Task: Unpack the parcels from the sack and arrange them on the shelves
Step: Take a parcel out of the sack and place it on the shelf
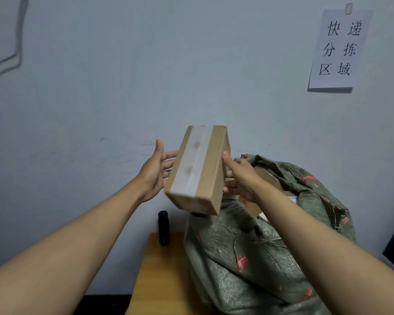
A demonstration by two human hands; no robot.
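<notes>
A brown cardboard parcel (198,169) with a wide strip of clear tape down its top face is held up in front of the wall, tilted. My right hand (241,178) grips its right side, thumb on top and fingers curled underneath. My left hand (156,171) is at the parcel's left side with straight, spread fingers touching it. Below and to the right stands the green woven sack (248,258) with red print, its mouth open. More cardboard parcels (267,178) show inside the sack's mouth. No shelves are in view.
The sack stands on a small wooden table (159,280) against a pale wall. A black cylinder (163,228) stands upright at the table's back edge, left of the sack. A paper sign (339,48) hangs on the wall at upper right. A dark object edges in at far right.
</notes>
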